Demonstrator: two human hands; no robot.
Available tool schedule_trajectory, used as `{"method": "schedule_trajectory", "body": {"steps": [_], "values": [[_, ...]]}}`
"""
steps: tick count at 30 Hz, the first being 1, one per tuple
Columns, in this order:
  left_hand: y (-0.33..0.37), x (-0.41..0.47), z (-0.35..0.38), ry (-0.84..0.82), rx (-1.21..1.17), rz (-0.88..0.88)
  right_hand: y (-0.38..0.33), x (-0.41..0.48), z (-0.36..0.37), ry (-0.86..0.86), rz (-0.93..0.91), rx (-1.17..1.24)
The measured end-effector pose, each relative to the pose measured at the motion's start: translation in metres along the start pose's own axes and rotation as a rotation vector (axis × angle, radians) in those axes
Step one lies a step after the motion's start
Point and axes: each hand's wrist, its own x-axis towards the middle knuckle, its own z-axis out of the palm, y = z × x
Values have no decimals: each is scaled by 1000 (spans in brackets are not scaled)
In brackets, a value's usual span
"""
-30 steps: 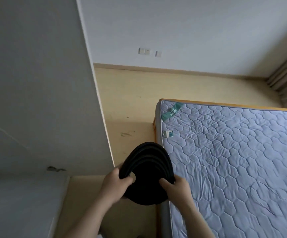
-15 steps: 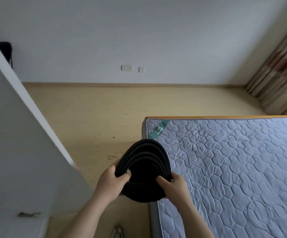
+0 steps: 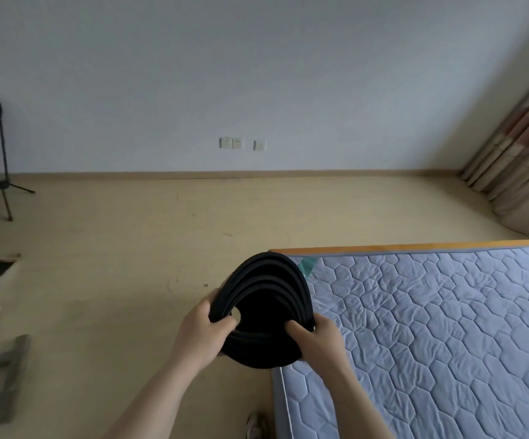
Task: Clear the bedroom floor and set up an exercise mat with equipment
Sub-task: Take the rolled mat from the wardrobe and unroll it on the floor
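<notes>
The white panel that filled the side of the view away from the mattress (image 3: 431, 327) half a second ago has slid out of sight. In its place a wide stretch of pale wooden floor (image 3: 123, 267) now shows, and a black tripod (image 3: 3, 188) has come into view, far from the mattress and close to the wall. The mattress corner has drifted a little to the right in the view.

The hands and their load have kept their pose. The rolled black exercise mat (image 3: 266, 315) is still held in the air, seen end-on so that its coiled layers show. It is just in front of the near corner of the mattress and overlaps it in the view.

The left hand (image 3: 203, 337) has its grip clamped on the side of the roll away from the mattress, with the thumb hooked over the rim into the hollow. The right hand (image 3: 317, 340) is clamped on the side nearest the mattress, its thumb lying across the end of the roll and its fingers hidden behind.

The mattress is quilted in a grey-blue hexagon pattern and lies on a bed frame (image 3: 415, 247) whose orange wooden edge shows along the far side. Beyond that edge, three wall sockets (image 3: 230, 143) sit low on the white wall. A striped curtain (image 3: 523, 160) hangs past the far right corner of the mattress. A shoe (image 3: 255, 424) stands on the floor just beside the near edge of the mattress.
</notes>
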Motion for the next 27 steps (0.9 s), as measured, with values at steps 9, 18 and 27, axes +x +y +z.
{"method": "schedule_trajectory", "body": {"steps": [9, 18, 27], "values": [[60, 107, 1, 116, -58, -39, -60, 137, -4, -112, -50, -80], [94, 218, -26, 164, -57, -43, -121, 245, 18, -118, -78, -87], [153, 365, -91, 74, -117, -29, -217, 363, 69, -69, -55, -119]]}}
